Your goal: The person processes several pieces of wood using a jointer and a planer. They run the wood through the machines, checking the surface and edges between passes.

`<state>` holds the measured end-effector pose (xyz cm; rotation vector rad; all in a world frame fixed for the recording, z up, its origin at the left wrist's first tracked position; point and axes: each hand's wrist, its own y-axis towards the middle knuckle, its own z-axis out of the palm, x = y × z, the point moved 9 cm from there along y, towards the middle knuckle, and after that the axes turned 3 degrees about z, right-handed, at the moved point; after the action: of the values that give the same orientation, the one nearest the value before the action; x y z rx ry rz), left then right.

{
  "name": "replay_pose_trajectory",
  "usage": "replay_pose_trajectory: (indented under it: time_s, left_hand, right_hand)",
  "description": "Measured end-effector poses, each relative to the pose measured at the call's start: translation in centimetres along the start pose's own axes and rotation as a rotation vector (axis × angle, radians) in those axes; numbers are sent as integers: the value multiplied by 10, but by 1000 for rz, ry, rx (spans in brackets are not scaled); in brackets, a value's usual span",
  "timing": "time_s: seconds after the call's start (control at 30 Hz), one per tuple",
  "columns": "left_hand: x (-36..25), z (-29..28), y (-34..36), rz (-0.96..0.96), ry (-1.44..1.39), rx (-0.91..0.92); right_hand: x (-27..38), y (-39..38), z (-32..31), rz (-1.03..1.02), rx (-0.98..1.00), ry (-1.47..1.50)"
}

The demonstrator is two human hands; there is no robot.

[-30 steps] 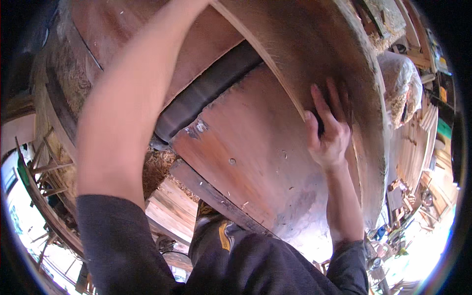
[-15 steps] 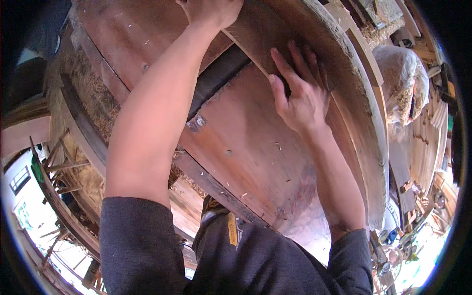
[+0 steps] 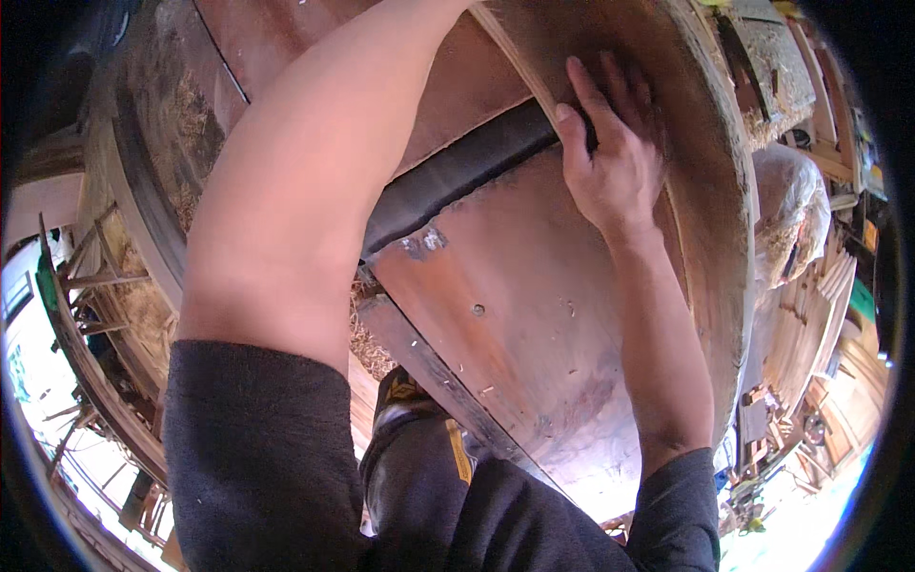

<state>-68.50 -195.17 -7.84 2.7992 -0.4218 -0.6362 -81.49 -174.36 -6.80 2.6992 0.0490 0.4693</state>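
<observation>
My right hand (image 3: 618, 167) lies open on the brown face of a curved wooden plank (image 3: 538, 33), its fingers spread and its thumb by the plank's pale edge. My left forearm (image 3: 295, 191) crosses the upper left, and the hand beyond it is past the top edge, so its grip is hidden. Beneath my arms are reddish-brown boards (image 3: 543, 267) with a dark crosswise strip (image 3: 467, 167) between them. The near board has a round plug or fastener head (image 3: 478, 310) and small wood chips.
A thick curved timber edge (image 3: 734, 286) rises along the right. Beyond it sit a plastic-wrapped bundle (image 3: 791, 205) and stacked lumber (image 3: 805, 329). Curved ribs (image 3: 143, 205) and wood shavings (image 3: 195, 119) lie to the left. My leg (image 3: 415, 467) is below.
My left hand has passed out of view over the top edge, and that forearm looks larger and nearer. My right hand appears slightly higher and further right, still against the plank. The whole view has shifted.
</observation>
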Motion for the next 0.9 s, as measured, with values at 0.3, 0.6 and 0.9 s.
replay_pose_trajectory:
  time_s: [0.3, 0.6, 0.9]
  left_hand:
    - [17, -3, 12, 10, 155, 39]
    - [30, 10, 45, 126, 155, 88]
    - [14, -67, -37, 221, -404, -153]
  right_hand:
    - [8, 22, 20, -13, 32, -19]
    - [8, 47, 37, -84, 44, -21]
    - [26, 76, 59, 1, 52, 35]
